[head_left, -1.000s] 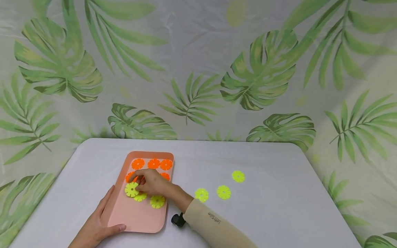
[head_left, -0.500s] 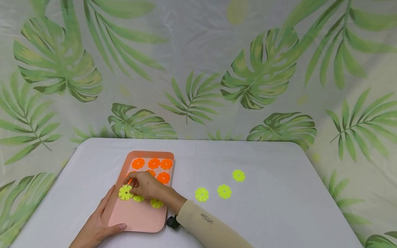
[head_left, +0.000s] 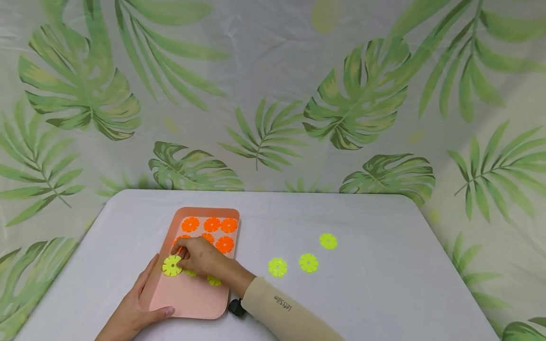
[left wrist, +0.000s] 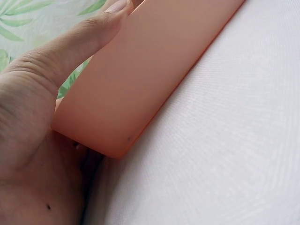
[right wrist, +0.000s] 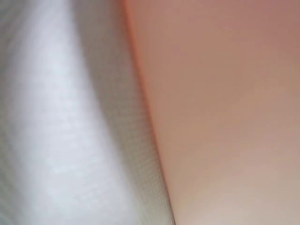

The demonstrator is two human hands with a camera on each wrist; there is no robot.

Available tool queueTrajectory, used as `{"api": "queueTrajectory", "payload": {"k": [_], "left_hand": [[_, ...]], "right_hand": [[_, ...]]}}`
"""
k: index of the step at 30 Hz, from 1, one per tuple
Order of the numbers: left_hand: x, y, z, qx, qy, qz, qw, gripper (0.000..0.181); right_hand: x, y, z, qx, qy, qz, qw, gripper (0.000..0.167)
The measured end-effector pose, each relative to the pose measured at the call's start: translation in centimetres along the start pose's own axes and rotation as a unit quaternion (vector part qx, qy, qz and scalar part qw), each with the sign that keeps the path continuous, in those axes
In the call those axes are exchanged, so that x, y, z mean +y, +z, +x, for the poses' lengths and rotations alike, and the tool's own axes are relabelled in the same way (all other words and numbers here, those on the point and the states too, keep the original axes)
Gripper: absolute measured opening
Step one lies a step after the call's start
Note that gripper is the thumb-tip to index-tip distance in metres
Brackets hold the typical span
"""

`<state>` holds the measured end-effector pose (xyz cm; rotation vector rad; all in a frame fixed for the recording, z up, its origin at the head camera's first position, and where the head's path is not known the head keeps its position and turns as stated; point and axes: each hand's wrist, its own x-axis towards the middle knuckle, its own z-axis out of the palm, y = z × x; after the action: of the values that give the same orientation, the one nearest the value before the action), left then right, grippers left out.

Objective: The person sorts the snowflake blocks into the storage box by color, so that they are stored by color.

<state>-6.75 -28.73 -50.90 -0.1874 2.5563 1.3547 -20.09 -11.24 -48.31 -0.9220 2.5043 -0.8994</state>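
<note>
A pink tray (head_left: 187,298) lies on the left part of the table. My left hand (head_left: 132,305) holds its near left corner, fingers along the left side and thumb on the near edge; the left wrist view shows the thumb (left wrist: 89,40) against the tray wall (left wrist: 136,79). Over the tray, my right hand (head_left: 200,255) pinches a yellow-green interlocking disc (head_left: 171,266) with notched edges, close to the left wall. Two more yellow-green discs (head_left: 214,280) lie partly hidden under this hand. Several orange interlocking discs (head_left: 212,224) sit in the tray's far part.
Three yellow-green discs lie on the white table to the tray's right: a near one (head_left: 277,267), a middle one (head_left: 308,263) and a farther one (head_left: 328,241). A leaf-patterned cloth (head_left: 273,94) hangs behind the table. The right wrist view is blurred, with the tray wall (right wrist: 225,117) close.
My right hand has shifted slightly left and nearer with the pinched yellow-green disc, bringing it beside the tray's left wall. In the last half second it has barely moved. My left hand stays put.
</note>
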Motion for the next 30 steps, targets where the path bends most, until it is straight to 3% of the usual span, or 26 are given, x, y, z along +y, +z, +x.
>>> {"api": "queueTrajectory", "payload": {"k": [14, 18, 24, 30], "left_hand": [[-0.1, 0.2, -0.1, 0.010, 0.010, 0.006, 0.9999, 0.118], [-0.3, 0.2, -0.2, 0.016, 0.018, 0.013, 0.9996, 0.118], [-0.2, 0.2, -0.1, 0.015, 0.019, 0.002, 0.9997, 0.120], [-0.1, 0.1, 0.0, 0.015, 0.020, -0.002, 0.9997, 0.121]], "right_hand": [[0.2, 0.1, -0.1, 0.006, -0.007, -0.004, 1.0000, 0.022], [0.4, -0.1, -0.1, 0.008, -0.001, 0.023, 0.9997, 0.025], [1.4, -0.8, -0.2, 0.020, -0.029, 0.077, 0.9964, 0.027], [2.0, -2.0, -0.9, 0.022, -0.033, 0.128, 0.9910, 0.027]]}}
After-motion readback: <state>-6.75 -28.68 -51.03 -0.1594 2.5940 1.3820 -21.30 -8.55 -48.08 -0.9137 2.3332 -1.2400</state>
